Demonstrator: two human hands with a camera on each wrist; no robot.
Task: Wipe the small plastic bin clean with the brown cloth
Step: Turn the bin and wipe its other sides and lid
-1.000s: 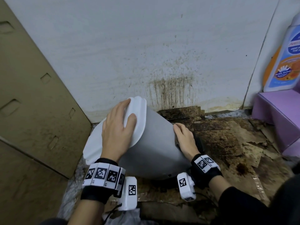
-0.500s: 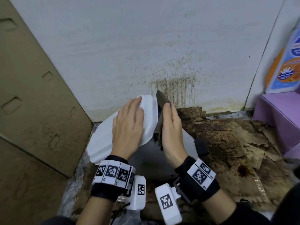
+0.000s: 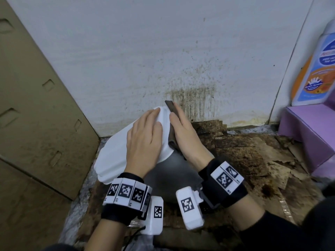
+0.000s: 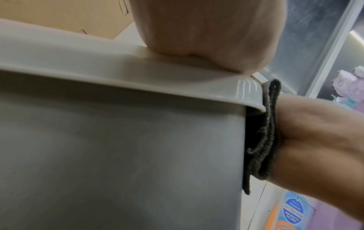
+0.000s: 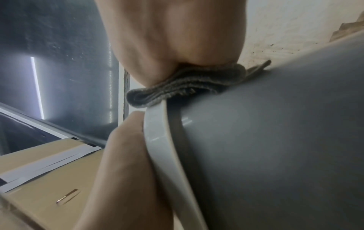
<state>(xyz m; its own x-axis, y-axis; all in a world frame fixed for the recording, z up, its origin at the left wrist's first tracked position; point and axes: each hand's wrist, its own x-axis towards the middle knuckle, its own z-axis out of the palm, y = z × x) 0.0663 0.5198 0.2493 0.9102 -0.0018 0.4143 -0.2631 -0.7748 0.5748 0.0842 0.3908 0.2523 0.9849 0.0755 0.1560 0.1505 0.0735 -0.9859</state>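
The small grey bin [image 3: 168, 167] leans tilted, its white lid [image 3: 112, 153] facing up and left. My left hand [image 3: 145, 140] lies flat on the lid with straight fingers, its palm [image 4: 206, 31] on the lid rim [image 4: 138, 80]. My right hand [image 3: 183, 131] presses the folded brown cloth [image 3: 170, 107] flat against the bin's side, right beside the lid edge. In the right wrist view the cloth [image 5: 177, 84] is squeezed between my palm and the grey wall [image 5: 275, 140]. The left wrist view shows the cloth [image 4: 263, 140] bunched under the rim.
A stained white wall [image 3: 190, 98] stands just behind the bin. Cardboard panels [image 3: 36, 115] close off the left. Torn, dirty cardboard [image 3: 253, 156] covers the floor on the right. A purple box [image 3: 311, 131] with a detergent bottle [image 3: 319, 69] on it sits at far right.
My right hand has slid the cloth from low on the bin's right side up to the lid edge. The left hand has stayed flat on the lid.
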